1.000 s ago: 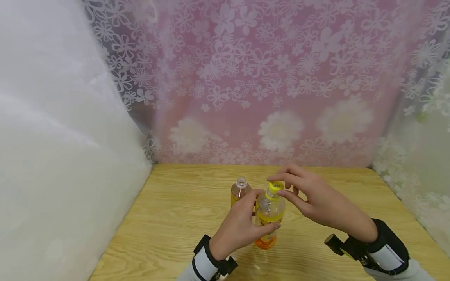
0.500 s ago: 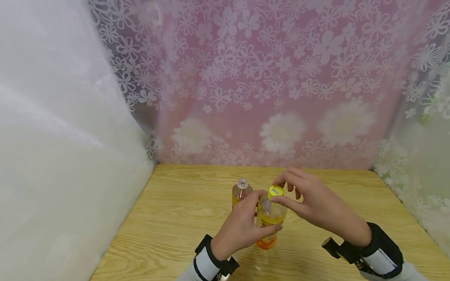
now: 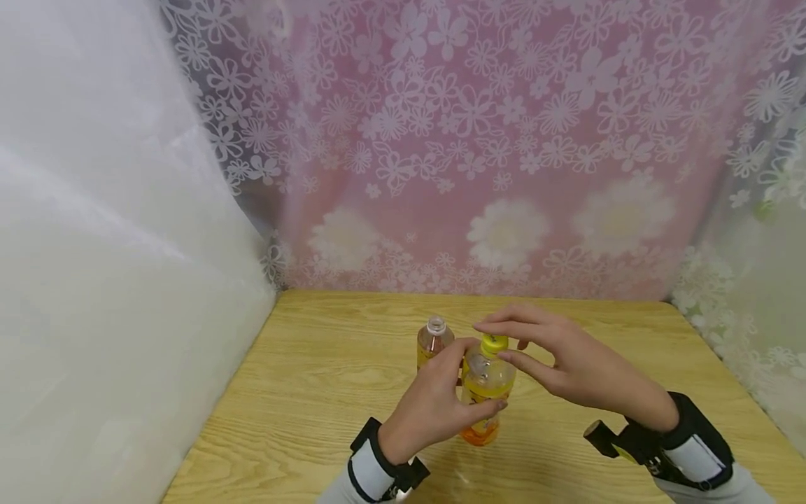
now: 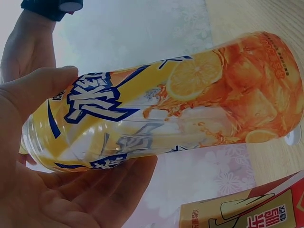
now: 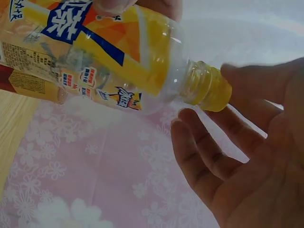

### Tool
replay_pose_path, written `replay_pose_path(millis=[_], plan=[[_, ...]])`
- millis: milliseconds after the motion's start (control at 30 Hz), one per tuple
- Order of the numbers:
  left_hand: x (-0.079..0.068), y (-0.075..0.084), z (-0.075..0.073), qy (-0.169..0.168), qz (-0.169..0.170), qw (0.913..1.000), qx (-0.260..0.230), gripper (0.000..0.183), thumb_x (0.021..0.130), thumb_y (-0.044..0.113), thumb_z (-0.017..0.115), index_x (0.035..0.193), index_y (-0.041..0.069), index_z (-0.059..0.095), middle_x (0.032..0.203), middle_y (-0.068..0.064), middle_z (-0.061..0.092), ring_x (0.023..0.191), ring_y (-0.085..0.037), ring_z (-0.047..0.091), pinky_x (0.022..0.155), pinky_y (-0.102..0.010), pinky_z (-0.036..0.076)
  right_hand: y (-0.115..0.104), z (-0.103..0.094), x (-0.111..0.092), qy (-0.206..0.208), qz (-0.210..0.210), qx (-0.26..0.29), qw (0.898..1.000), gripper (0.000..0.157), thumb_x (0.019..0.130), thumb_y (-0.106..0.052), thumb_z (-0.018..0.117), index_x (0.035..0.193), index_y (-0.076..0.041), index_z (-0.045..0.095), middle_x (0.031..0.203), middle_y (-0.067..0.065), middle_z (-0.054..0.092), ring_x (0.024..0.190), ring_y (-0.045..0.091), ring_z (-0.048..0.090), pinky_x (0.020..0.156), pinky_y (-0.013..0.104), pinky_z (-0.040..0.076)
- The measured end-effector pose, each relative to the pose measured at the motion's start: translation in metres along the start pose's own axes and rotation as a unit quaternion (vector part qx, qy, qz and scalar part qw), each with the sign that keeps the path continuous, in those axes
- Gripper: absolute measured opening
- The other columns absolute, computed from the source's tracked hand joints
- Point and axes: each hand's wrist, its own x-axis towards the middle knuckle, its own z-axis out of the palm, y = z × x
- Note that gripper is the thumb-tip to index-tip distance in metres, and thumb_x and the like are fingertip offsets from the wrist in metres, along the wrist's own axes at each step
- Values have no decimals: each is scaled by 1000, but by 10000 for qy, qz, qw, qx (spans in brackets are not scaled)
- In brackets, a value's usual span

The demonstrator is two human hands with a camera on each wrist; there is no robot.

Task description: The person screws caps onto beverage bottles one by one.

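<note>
My left hand (image 3: pixel 434 402) grips a clear plastic drink bottle (image 3: pixel 488 381), its thumb and fingers around the label. Blue lettering and orange slices mark this label in the left wrist view. A yellow cap (image 5: pixel 217 90) sits on the bottle's neck. With thumb and index finger, my right hand (image 3: pixel 567 357) pinches the cap from both sides, while its other fingers stretch out past it. Behind my left hand stands a second bottle (image 3: pixel 434 341) with an uncovered mouth; its red and gold label (image 4: pixel 247 209) shows in the left wrist view.
Both bottles are above a wood-grain table (image 3: pixel 302 392). A pink floral curtain (image 3: pixel 441 175) hangs at the table's back edge, and a white sheet (image 3: pixel 113 245) borders the left. A small white object (image 4: pixel 293 135) lies near the bottle's base.
My right fingers have turned around the cap and spread farther over it, after a tighter, drawn-in pinch half a second ago. The left hand keeps its hold on the bottle.
</note>
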Motion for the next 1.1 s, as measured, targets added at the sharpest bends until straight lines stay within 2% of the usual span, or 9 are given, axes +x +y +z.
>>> replay_pose_path(millis=[133, 333, 533, 633, 700, 800, 900, 1000, 1100], plan=[[0, 0, 0, -50, -77, 9999, -51, 78, 85, 45, 82, 147, 21, 42, 128, 4, 59, 108, -3, 62, 79, -16, 54, 2, 1, 1, 127, -128, 71, 9998, 51, 89, 3, 74, 133, -23, 66, 127, -6, 62, 105, 9, 62, 77, 26, 56], [2, 0, 2, -77, -97, 9998, -154, 76, 85, 46, 82, 145, 24, 42, 129, 6, 59, 108, -1, 62, 80, -16, 54, 2, 6, 0, 473, 488, 182, 9975, 38, 89, -8, 79, 119, -29, 67, 113, -14, 64, 90, 2, 59, 74, 24, 54], [3, 0, 3, -21, -85, 9999, -142, 73, 85, 47, 81, 143, 24, 44, 126, 8, 60, 106, 1, 62, 80, -15, 54, 1, 14, 2, 884, 982, 166, 9911, 33, 83, -18, 86, 108, -27, 66, 100, -17, 62, 82, 3, 60, 73, 23, 54], [3, 0, 4, -22, -85, 9998, -187, 71, 85, 46, 82, 142, 25, 44, 127, 9, 60, 107, 1, 62, 81, -16, 54, 1, 17, 3, 981, 1102, 90, 9890, 35, 80, -22, 89, 107, -24, 67, 98, -16, 61, 81, 5, 59, 72, 23, 54], [3, 0, 4, -33, -75, 9997, -224, 71, 85, 45, 82, 142, 25, 44, 128, 9, 59, 109, 1, 62, 82, -17, 54, 1, 17, 3, 932, 1114, 48, 9894, 42, 78, -24, 90, 113, -23, 67, 102, -14, 63, 82, 7, 59, 72, 23, 54], [3, 0, 4, -56, -37, 9997, -250, 73, 85, 45, 81, 143, 24, 43, 129, 9, 59, 111, 0, 61, 83, -18, 55, 3, 12, 1, 643, 998, 155, 9928, 56, 82, -23, 87, 132, -24, 62, 118, -10, 65, 90, 7, 59, 76, 25, 55], [3, 0, 4, -64, -24, 9997, -218, 75, 86, 45, 81, 145, 22, 42, 129, 7, 59, 111, -1, 61, 82, -16, 55, 4, 3, -1, 294, 717, 417, 9961, 59, 90, -15, 79, 144, -26, 56, 135, -5, 61, 98, 5, 60, 79, 28, 56], [3, 0, 3, -81, -61, 9998, -180, 76, 86, 45, 81, 146, 21, 41, 128, 6, 59, 110, -2, 62, 82, -16, 54, 6, -2, -2, 99, 278, 551, 9980, 54, 93, -1, 72, 141, -24, 60, 138, -4, 60, 107, 8, 61, 80, 28, 56], [2, 0, 1, -89, -101, 9998, -147, 77, 85, 45, 81, 147, 21, 41, 127, 5, 59, 109, -2, 62, 81, -15, 54, 7, -1, -1, 134, 12, 535, 9985, 52, 91, 4, 72, 136, -22, 65, 131, -4, 63, 104, 8, 61, 78, 25, 55]])
